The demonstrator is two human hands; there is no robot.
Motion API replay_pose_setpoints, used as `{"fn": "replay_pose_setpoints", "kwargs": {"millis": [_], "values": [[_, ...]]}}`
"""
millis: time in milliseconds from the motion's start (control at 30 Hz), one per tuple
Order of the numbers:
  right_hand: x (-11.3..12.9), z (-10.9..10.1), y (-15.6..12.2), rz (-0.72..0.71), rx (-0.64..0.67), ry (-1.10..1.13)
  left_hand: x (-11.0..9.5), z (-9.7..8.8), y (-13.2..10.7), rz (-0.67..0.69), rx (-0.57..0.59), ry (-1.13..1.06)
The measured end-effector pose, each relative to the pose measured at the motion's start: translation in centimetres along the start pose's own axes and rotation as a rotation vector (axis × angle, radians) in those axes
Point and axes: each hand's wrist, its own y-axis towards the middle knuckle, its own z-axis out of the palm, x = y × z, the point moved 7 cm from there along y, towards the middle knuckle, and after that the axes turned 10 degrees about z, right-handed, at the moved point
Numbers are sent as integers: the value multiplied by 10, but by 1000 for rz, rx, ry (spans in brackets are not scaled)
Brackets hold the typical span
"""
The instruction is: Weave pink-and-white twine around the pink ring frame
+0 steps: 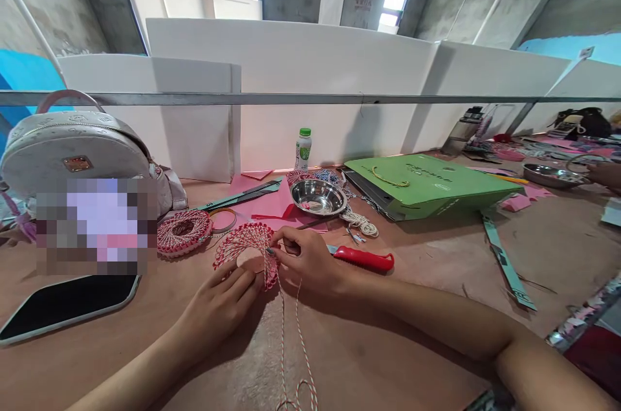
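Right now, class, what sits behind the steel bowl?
A green-capped bottle stands behind the steel bowl, with coils of red and blue cord between. The bowl's rim covers the coils' lower parts.

The ring (237, 239) I'm pinching lies flat at near centre, partly wrapped in red-and-white string (283, 327) that trails loosely toward me.

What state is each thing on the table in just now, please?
Cord ring, partly wrapped, pinched by left hand and right hand.
Second ring, fully wrapped, lying flat.
Steel bowl, upright, looks empty.
Bottle, upright, cap on.
Phone, face up, screen dark.
Red knife, lying flat, blade not visible.
Green bag, lying flat.
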Motion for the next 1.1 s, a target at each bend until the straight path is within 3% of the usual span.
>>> {"fn": "replay_pose_setpoints", "kwargs": {"millis": [100, 300, 400, 467, 600, 733, 900, 1000, 1100], "values": [[7, 2, -13, -39, 41, 134, 0, 2, 1, 1, 20, -27], [26, 16, -38, -227, 238, 140, -4, -2, 6, 0, 46, -128], [24, 20, -36, -207, 279, 151, -1, -2, 6, -26, 40, -172], [16, 17, -26, -110, 252, 193, 2, 0, 4, -43, 10, -176], [-3, -5, -1, 26, 35, 265, 11, 5, -2, -90, -50, -166], [10, -13, 4, -162, 7, 147, 17, 8, -6, -148, -72, -261], [37, 8, -18, -509, 160, -267, 25, 10, -8, -268, -61, -322], [44, 19, -30, -710, 184, -543, 27, 8, -8, -292, -84, -333], [43, 22, -32, -758, 182, -676, 30, 7, -7, -314, -75, -368]]}}
